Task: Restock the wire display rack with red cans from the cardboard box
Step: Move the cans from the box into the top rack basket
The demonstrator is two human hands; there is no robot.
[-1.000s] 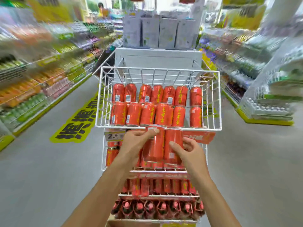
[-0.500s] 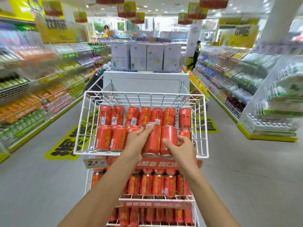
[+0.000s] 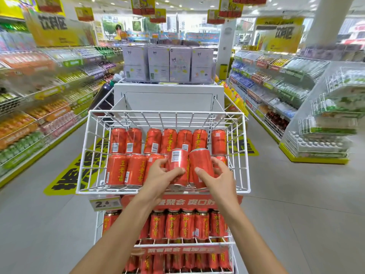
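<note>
Gripping two red cans, left hand (image 3: 160,175) on one can (image 3: 177,166) and right hand (image 3: 218,177) on the other (image 3: 201,165), both over the front row of the top wire basket (image 3: 87,155). Likely handling as rigid, smooth, moderately heavy cylinders; holding best around mid-body. Basket nearly filling with two rows of cans, lower tiers (image 3: 177,224) stocked; cardboard box not showing

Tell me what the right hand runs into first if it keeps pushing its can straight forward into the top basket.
Probably the back row of red cans. The right hand holds a can aimed at it over the front-row gap. A front can sits just right of that path; depth is unclear, so it may brush first.
</note>
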